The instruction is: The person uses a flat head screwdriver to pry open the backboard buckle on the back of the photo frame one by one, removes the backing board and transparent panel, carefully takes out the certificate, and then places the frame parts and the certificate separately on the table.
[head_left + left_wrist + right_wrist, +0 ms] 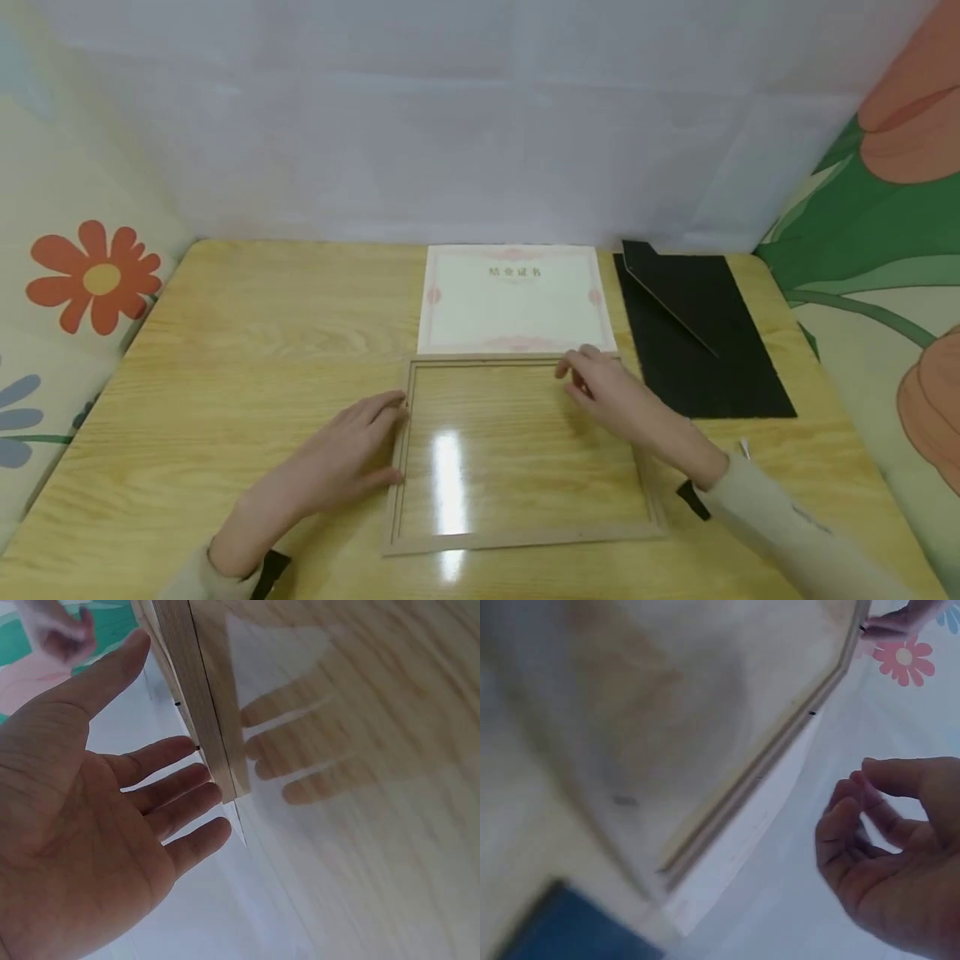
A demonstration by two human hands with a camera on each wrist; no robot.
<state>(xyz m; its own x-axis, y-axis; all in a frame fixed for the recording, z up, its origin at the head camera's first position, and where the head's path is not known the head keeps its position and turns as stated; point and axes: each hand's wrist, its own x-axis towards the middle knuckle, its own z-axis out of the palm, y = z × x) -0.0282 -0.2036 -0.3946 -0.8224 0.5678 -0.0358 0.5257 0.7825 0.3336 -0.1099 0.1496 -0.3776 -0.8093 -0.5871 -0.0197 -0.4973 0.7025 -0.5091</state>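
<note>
A light wooden picture frame [525, 538] lies flat on the table, with wood grain showing through its middle; whether glass sits in it I cannot tell. My left hand [337, 458] rests at its left side, fingers extended and fingertips by the outer edge, as the left wrist view also shows the hand [112, 817] there. Over the frame's far right corner hovers my right hand [606, 387]. Its fingers are loosely bent with nothing visible between them; in the right wrist view the hand [892, 840] appears apart from the frame [735, 802].
Beyond the frame lies a white certificate [517, 312] with pink borders. A black backing board [720, 367] with a raised stand flap [660, 292] is to the right. A thin, shiny piece [744, 448] shows beside my right sleeve. A white cloth [465, 125] hangs behind the table.
</note>
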